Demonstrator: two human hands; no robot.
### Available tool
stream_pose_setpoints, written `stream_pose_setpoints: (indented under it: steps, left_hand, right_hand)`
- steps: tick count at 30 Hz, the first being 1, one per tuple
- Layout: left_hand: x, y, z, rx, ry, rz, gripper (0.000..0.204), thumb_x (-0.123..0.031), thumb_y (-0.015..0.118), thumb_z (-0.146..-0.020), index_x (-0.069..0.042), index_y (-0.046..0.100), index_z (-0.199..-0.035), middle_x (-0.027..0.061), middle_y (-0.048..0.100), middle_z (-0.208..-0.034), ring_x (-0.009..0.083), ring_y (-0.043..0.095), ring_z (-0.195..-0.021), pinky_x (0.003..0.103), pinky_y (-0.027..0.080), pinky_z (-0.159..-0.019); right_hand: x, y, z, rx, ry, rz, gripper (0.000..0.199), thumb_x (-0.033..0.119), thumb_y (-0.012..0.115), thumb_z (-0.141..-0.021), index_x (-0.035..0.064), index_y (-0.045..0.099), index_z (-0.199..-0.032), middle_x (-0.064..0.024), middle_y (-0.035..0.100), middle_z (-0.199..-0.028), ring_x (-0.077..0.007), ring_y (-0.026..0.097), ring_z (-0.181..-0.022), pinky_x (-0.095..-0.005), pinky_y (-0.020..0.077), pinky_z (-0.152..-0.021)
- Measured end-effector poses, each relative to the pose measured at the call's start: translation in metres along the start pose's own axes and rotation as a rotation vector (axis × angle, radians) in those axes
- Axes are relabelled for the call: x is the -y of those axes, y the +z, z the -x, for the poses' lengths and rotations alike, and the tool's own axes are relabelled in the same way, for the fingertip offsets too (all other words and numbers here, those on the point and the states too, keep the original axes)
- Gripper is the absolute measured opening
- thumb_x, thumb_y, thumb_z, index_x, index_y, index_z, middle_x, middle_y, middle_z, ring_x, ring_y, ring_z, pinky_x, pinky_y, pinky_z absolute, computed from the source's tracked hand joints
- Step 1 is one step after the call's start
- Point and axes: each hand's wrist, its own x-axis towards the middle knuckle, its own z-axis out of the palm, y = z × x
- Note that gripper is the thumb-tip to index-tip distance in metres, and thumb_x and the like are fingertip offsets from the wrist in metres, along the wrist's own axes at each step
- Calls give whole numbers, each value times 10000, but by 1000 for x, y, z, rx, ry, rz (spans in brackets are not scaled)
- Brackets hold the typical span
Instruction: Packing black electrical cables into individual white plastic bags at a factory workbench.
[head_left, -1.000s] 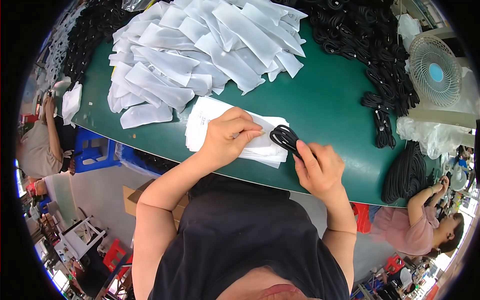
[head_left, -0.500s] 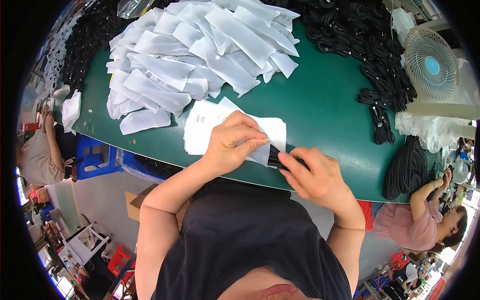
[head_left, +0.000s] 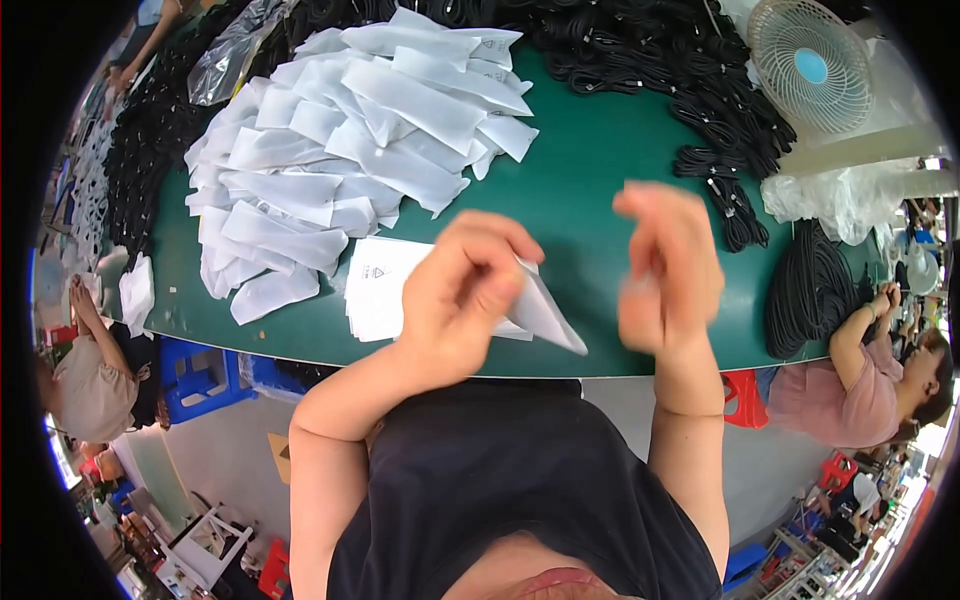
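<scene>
My left hand [head_left: 455, 300] pinches a frosted white plastic bag [head_left: 552, 318] by its edge above the table's near side. The bag tilts down to the right, and its contents do not show. Beneath that hand lies a stack of flat white bags [head_left: 378, 290] with small printing, partly covered by my fingers. To the right, apart from the bag, my right hand [head_left: 670, 265] is raised and blurred. Its fingers are spread with nothing visible between them.
A large heap of filled white bags [head_left: 330, 150] covers the green table's [head_left: 590, 160] far left. Coiled black cables [head_left: 735, 205] line the back and right, beside a thick black coil [head_left: 810, 290]. A fan [head_left: 810, 66] stands far right. People sit at both sides.
My right hand has left the bag and the black cable bundle, moving up and right. The bag has tilted in my left hand, and the black bundle no longer shows. The whole view has shifted.
</scene>
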Motion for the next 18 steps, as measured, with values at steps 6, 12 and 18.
stream_pose_setpoints:
  steps: [6,12,18]
  left_hand:
    - [29,-40,-50,-381,-45,261,112,-94,476,-964,12,481,-999,132,579,-1048,146,573,-818,249,461,-734]
    - [46,-83,-60,-733,-24,34,211,-102,520,-941,48,490,-1085,127,591,-1023,178,601,-869,259,462,-800]
    - [25,-53,11,-171,-32,-736,239,33,628,-802,-46,588,-1024,71,604,-932,151,575,-821,261,463,-630]
  right_hand:
    - [-166,38,0,142,117,490,415,67,595,-803,49,532,-1212,-132,551,-1206,-308,542,-1046,-400,464,-856]
    - [-233,59,-18,294,124,696,471,98,617,-802,68,508,-1259,-124,525,-1224,-320,538,-1022,-414,457,-875]
    - [-185,56,11,295,118,602,375,214,666,-809,144,596,-1170,-52,564,-995,-262,539,-925,-387,440,-753]
